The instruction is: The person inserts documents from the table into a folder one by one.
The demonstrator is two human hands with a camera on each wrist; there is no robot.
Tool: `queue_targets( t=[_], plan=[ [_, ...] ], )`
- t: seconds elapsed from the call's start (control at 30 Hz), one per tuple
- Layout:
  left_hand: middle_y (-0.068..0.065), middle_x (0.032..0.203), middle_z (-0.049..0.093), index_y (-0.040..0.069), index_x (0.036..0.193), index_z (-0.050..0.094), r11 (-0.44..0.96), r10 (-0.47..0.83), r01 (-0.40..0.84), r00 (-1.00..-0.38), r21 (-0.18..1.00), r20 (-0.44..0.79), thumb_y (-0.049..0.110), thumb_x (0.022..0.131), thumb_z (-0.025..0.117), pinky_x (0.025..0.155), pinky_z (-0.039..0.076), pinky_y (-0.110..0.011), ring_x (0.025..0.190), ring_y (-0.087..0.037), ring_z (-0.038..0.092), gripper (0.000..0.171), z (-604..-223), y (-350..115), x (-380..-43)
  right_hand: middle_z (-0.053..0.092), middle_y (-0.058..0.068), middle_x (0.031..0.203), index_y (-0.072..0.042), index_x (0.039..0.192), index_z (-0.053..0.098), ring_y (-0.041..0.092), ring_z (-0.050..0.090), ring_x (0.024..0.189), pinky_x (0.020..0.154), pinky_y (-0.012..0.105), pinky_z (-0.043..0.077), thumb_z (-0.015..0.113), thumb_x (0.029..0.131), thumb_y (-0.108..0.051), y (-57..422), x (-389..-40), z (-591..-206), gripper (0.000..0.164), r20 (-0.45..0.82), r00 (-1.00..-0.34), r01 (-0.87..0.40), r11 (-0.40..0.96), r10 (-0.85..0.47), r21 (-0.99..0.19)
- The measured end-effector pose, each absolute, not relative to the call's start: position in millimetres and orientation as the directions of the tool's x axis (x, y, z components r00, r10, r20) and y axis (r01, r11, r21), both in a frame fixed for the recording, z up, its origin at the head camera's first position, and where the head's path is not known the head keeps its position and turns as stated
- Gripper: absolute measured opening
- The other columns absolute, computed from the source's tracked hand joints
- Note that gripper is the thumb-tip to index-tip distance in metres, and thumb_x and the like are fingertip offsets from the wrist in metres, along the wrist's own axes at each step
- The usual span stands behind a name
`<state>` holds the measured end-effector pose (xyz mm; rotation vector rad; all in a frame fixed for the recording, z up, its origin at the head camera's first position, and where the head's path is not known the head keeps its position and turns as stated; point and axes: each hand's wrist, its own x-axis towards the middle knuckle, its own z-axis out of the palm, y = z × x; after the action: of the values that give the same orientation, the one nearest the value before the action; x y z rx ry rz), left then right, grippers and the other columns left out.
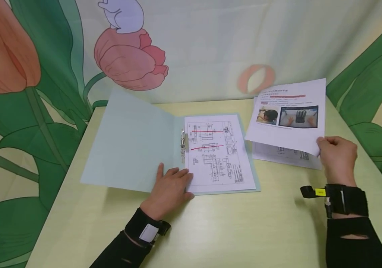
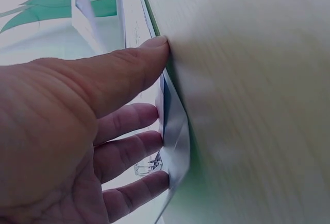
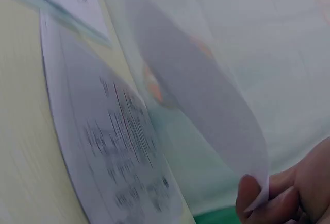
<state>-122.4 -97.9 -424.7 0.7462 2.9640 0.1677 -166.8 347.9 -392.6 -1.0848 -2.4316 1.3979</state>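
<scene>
A light-blue folder (image 1: 130,145) lies spread on the table, its left cover tilted up. Beside its metal clip (image 1: 183,147) is a sheet of technical drawings (image 1: 219,163) with two red lines. My left hand (image 1: 167,191) rests at the folder's lower edge by the spine, fingers extended over the sheet's corner; the left wrist view shows its thumb (image 2: 126,72) along that edge. At the right, my right hand (image 1: 340,156) pinches the lower right corner of a printed sheet (image 1: 284,136) with two photos. That sheet is lifted and bowed above another drawing sheet (image 1: 264,152) on the table.
The pale wooden table (image 1: 237,230) reaches back to a hanging cloth (image 1: 204,52) printed with large flowers and leaves. Each wrist wears a black strap (image 1: 346,201) with a small device.
</scene>
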Motion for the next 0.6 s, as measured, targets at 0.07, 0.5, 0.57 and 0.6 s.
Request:
queue_targets(
  t=[0.07,0.5,0.57,0.6],
  plan=[
    [-0.004,0.146,0.066,0.016,0.139,0.069,0.876,0.475,0.466,-0.879,0.124,-0.050,0.042,0.087,0.087,0.120,0.019,-0.075,0.137,-0.036,0.058,0.061,-425,-97,-123,0.056,-0.002,0.098,-0.008,0.129,0.068,0.010,0.053,0.076,0.058,0.022,0.046,0.060,0.106,-0.033,335,-165,-395,0.035,-0.250,-0.727,0.473,0.203,0.639,-0.858],
    [-0.004,0.147,0.066,0.016,0.138,0.068,0.880,0.467,0.457,-0.882,0.126,-0.061,0.042,0.087,0.087,0.121,0.020,-0.075,0.138,-0.036,0.058,0.061,-423,-97,-123,0.061,-0.008,0.077,0.007,0.126,0.061,0.007,0.053,0.058,0.052,0.023,0.047,0.065,0.106,-0.024,256,-141,-431,0.037,-0.256,-0.893,0.349,0.212,0.370,-0.913],
    [-0.004,0.147,0.065,0.016,0.139,0.068,0.882,0.464,0.453,-0.883,0.130,-0.067,0.043,0.087,0.087,0.121,0.020,-0.074,0.138,-0.036,0.058,0.062,-423,-97,-124,0.062,-0.006,0.075,0.008,0.126,0.063,0.008,0.053,0.058,0.052,0.024,0.047,0.065,0.106,-0.024,247,-140,-437,0.037,-0.265,-0.904,0.361,0.267,0.335,-0.894],
    [-0.004,0.147,0.065,0.016,0.139,0.067,0.882,0.463,0.452,-0.883,0.134,-0.069,0.043,0.087,0.087,0.121,0.020,-0.074,0.138,-0.035,0.058,0.062,-424,-97,-124,0.062,-0.006,0.075,0.008,0.125,0.064,0.008,0.054,0.058,0.052,0.024,0.047,0.064,0.107,-0.024,244,-139,-439,0.037,-0.267,-0.909,0.363,0.296,0.318,-0.883]
  ],
)
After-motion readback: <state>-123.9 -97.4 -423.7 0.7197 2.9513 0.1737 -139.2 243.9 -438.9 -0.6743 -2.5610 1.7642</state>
